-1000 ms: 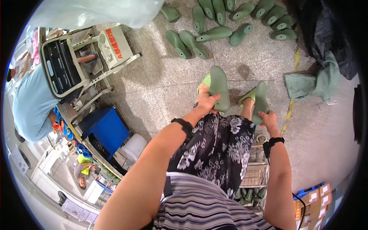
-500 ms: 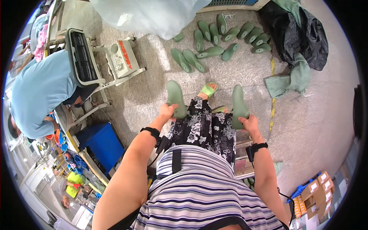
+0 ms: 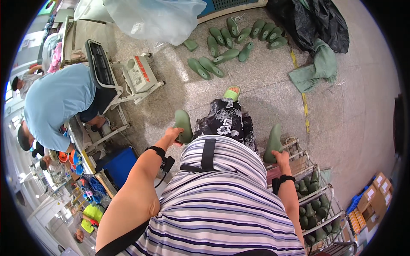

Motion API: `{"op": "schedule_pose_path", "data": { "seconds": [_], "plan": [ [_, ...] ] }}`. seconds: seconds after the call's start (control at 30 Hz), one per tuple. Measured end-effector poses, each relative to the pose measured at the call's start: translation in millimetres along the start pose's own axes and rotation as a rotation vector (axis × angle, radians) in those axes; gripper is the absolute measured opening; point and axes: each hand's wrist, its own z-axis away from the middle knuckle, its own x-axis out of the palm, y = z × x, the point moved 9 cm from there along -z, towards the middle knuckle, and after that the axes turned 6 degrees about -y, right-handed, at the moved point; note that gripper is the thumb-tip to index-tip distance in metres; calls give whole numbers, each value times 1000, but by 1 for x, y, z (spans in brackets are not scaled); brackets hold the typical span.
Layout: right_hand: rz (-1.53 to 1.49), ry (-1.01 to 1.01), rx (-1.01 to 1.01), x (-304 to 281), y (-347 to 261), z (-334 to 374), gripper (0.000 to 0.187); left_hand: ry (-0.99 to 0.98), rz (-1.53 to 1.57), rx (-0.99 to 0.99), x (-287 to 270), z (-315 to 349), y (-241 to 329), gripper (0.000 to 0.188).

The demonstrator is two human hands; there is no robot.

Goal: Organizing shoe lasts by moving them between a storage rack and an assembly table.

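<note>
In my left hand (image 3: pixel 175 135) is a green shoe last (image 3: pixel 183 121), gripped at its thick end beside my left hip. Out to the right, my right hand (image 3: pixel 280 158) is closed round the lower end of another green shoe last (image 3: pixel 273 139), which points away from me. The two lasts are held well apart, on either side of my patterned trousers. Just beyond the right hand stands a metal rack (image 3: pixel 326 186) with several green lasts (image 3: pixel 314 210) on its shelves.
Several green lasts (image 3: pixel 228 55) lie on the floor ahead, near a black plastic bag (image 3: pixel 320 25) and a green cloth sack (image 3: pixel 318 70). To the left a person in a light blue shirt (image 3: pixel 60 102) bends over a workbench beside a chair (image 3: pixel 101 64). Cardboard boxes (image 3: pixel 378 194) stand far right.
Both hands have drawn back toward me, still holding their lasts. My view has shifted, so much more of the rack on the right shows now.
</note>
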Motion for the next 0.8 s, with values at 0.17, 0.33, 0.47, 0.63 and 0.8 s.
{"op": "schedule_pose_path", "data": {
  "seconds": [0.17,0.33,0.47,0.63,0.8],
  "plan": [
    [-169,-19,102,3,30,43,43,77,98,47,7,29,4,39],
    [-17,71,4,0,11,83,47,71,69,95,23,40,14,47],
    [-34,67,-10,14,64,54,52,65,13,122,33,40,19,48],
    [0,70,-132,13,36,66,42,74,-75,110,46,44,29,47],
    [46,80,-78,-2,46,74,38,36,-148,128,64,45,64,47]
  ]
}}
